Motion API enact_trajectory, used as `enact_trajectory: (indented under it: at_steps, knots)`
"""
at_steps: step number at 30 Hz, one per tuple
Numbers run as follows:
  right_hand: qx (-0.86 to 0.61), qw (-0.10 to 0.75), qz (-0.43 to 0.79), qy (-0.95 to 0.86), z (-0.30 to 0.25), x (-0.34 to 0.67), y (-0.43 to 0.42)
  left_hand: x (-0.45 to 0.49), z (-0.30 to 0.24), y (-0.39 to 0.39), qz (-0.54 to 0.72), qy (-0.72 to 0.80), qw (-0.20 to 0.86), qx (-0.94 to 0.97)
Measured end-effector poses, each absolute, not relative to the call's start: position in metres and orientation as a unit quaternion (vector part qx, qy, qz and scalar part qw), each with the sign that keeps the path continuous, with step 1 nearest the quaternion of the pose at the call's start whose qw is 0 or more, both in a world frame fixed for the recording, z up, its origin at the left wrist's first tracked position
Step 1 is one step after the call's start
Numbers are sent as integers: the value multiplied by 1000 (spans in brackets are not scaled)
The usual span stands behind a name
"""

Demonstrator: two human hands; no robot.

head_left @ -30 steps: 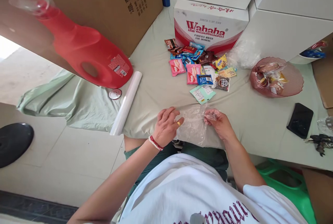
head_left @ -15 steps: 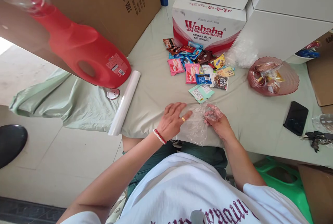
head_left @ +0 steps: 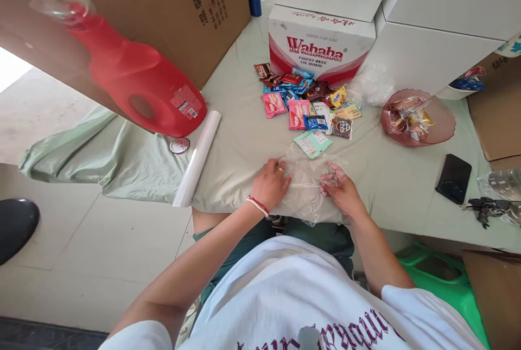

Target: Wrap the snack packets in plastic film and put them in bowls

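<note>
A clear plastic bag (head_left: 306,190) stretches between my two hands at the near edge of the cloth-covered surface. My left hand (head_left: 269,184), with a ring and a red-and-white bracelet, has its fingers curled down on the bag's left side. At the other side my right hand (head_left: 341,190) is closed on the bag, its fingertips behind the crumpled film. Just beyond the bag lies a pale green snack packet (head_left: 312,144). Behind it is a pile of small wrapped snacks, among them a pink packet (head_left: 299,114) and a blue packet (head_left: 316,122).
A Wahaha carton (head_left: 321,40) stands behind the snacks. On the right are a pink bowl (head_left: 442,122) holding wrapped snacks, a black phone (head_left: 453,178) and keys (head_left: 486,206). To the left, a white film roll (head_left: 197,160) lies near a large red jug (head_left: 142,81).
My left hand has gone from spread fingers to curled fingers at the bag's left side. The bag looks more spread out between my hands. The view has shifted slightly.
</note>
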State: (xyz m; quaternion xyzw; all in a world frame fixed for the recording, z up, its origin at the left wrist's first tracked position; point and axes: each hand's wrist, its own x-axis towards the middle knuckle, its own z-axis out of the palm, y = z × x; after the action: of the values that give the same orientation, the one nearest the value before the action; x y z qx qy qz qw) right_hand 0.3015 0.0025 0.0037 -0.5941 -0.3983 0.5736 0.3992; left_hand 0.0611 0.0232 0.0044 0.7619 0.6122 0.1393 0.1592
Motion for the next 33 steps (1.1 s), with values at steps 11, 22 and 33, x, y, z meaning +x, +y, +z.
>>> enact_trajectory:
  at_steps: [11, 22, 33]
  knots:
    - [-594, 422, 564, -390, -3, 310, -6, 19, -10, 49, 305, 681, 249, 618]
    - [-624, 404, 360, -563, -18, 317, -12, 18, -19, 29, 321, 620, 36, 715]
    - [-604, 417, 391, -555, -16, 322, -13, -17, -2, 30, 108, 502, 191, 836]
